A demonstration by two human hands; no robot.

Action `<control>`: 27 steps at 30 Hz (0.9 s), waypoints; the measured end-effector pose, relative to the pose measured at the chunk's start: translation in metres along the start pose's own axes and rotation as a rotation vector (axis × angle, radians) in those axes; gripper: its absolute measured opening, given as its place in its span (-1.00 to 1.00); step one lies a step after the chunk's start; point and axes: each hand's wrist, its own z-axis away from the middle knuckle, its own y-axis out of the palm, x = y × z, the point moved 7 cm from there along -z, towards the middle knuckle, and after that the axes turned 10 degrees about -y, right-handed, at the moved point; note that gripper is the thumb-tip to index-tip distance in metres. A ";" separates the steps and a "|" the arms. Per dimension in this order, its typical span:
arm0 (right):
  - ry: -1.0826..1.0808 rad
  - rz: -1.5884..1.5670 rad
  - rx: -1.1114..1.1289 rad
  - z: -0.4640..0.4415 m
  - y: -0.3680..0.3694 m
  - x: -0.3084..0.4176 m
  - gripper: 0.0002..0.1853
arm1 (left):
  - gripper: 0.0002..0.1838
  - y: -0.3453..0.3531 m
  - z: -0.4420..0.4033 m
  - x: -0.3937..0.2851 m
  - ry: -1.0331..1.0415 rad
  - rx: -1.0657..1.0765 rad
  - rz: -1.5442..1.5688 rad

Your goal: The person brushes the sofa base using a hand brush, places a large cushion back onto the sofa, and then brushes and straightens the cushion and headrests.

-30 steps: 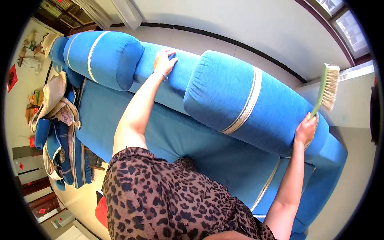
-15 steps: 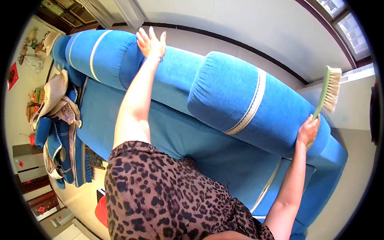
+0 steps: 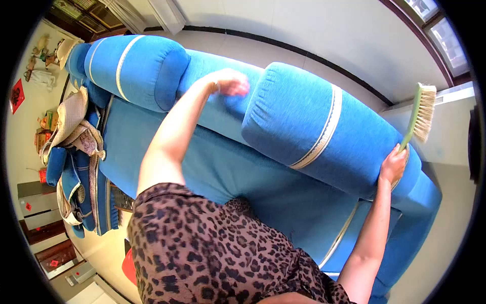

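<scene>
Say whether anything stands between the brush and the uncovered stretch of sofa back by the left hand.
Yes: the big blue cushion lies along the sofa back between the brush in the right hand and that stretch.

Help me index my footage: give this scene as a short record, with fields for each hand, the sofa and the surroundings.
Left hand: the left hand is blurred, over the sofa back between two bolsters; contact unclear, nothing visibly held
Right hand: the right hand grips a green-handled brush
Brush: bristles facing picture right, clear of the bolsters
Sofa: blue sofa; left bolster and right bolster with pale trim bands
Left side: heaped cream cloth
Upper right: window
</scene>
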 end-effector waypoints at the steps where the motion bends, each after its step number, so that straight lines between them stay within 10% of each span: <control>1: 0.010 0.004 0.010 0.003 0.000 0.001 -0.55 | -0.63 -0.002 -0.002 -0.008 0.117 -0.186 -0.018; 3: 0.035 0.021 0.013 0.000 -0.001 -0.001 -0.55 | -0.55 -0.008 -0.009 -0.006 0.086 -0.254 0.088; 6: 0.035 0.007 0.018 -0.001 -0.002 0.000 -0.55 | -0.45 0.000 0.025 -0.015 -0.402 0.372 0.370; 11: 0.035 -0.003 0.032 0.001 0.003 0.000 -0.54 | -0.42 -0.038 0.004 0.039 -0.279 -0.129 -0.221; 14: 0.024 -0.020 0.018 -0.002 0.002 -0.003 -0.54 | -0.29 -0.042 0.047 -0.037 0.430 -0.784 -0.821; 20: 0.035 0.004 0.008 0.002 0.003 -0.004 -0.55 | -0.10 -0.045 0.121 0.042 -0.024 -1.083 -1.225; 21: 0.030 -0.004 0.003 0.003 0.003 -0.002 -0.55 | -0.12 -0.025 0.115 0.056 -0.388 -0.799 -1.198; 23: 0.048 -0.016 -0.006 0.000 -0.002 0.000 -0.54 | -0.18 0.037 0.081 0.031 -0.175 0.145 0.125; 25: 0.047 0.003 0.007 0.001 0.003 -0.005 -0.54 | -0.26 0.092 0.122 -0.116 0.006 0.502 0.733; 27: 0.062 -0.013 0.033 -0.002 0.006 -0.009 -0.55 | -0.35 0.119 0.160 -0.199 0.464 0.420 0.130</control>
